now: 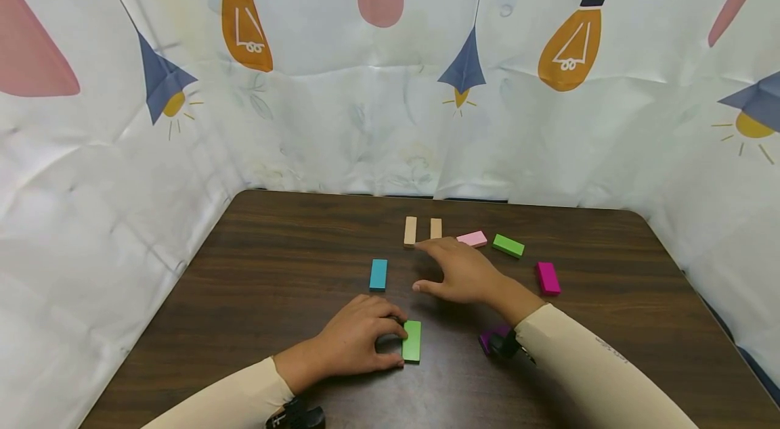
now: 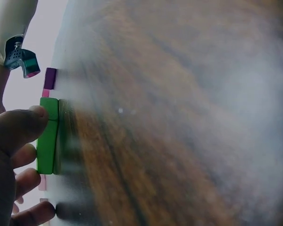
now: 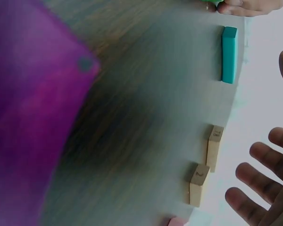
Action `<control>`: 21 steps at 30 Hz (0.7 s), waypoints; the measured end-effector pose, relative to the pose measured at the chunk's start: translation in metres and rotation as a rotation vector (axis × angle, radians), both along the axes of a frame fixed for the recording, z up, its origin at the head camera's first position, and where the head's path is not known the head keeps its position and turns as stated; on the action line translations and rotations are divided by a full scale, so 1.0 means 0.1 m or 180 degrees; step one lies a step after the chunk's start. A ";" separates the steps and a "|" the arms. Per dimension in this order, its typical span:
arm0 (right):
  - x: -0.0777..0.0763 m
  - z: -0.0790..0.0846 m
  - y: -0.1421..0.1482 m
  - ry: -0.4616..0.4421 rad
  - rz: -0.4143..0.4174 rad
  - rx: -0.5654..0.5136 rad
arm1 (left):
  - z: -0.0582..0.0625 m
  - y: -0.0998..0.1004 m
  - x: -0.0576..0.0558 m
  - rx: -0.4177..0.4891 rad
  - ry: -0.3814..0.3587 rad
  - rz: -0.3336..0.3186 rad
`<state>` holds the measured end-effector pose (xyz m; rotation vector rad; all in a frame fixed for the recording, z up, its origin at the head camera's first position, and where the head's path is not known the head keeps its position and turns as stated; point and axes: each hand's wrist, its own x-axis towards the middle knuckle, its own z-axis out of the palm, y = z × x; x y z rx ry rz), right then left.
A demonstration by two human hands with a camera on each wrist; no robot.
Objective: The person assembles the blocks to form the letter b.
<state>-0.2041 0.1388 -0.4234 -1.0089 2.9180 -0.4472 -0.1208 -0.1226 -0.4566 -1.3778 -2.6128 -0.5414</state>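
At the near middle of the table, my left hand [image 1: 359,337] grips a light green block [image 1: 412,342] from its left side, fingers curved. In the left wrist view the thumb [image 2: 26,123] overlaps one end of this green block [image 2: 47,141], and other fingertips show along its edge. My right hand [image 1: 460,273] hovers over the table with spread fingers and nothing in it. Beyond its fingertips stand two tan blocks [image 1: 410,231]. A pink block [image 1: 472,239] lies just past its knuckles. Under the right wrist is a purple block [image 1: 492,337], partly hidden by the wrist camera.
A blue block [image 1: 378,275] stands left of the right hand. On the right are another green block [image 1: 508,245] and a magenta block [image 1: 548,279]. The dark wooden table [image 1: 274,246] is backed by a white curtain [image 1: 365,131] printed with lamps.
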 end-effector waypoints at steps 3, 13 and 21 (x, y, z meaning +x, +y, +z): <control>-0.01 0.00 -0.04 -0.0045 0.0010 0.0016 | 0.00 0.00 0.00 -0.0016 0.0009 0.0003; -0.03 0.00 -0.19 -0.0139 0.0022 0.0037 | -0.03 0.00 -0.01 -0.0016 0.0052 -0.0002; -0.08 -0.03 -0.28 -0.0163 0.0120 0.0080 | 0.00 0.01 0.00 -0.0008 0.0106 -0.0006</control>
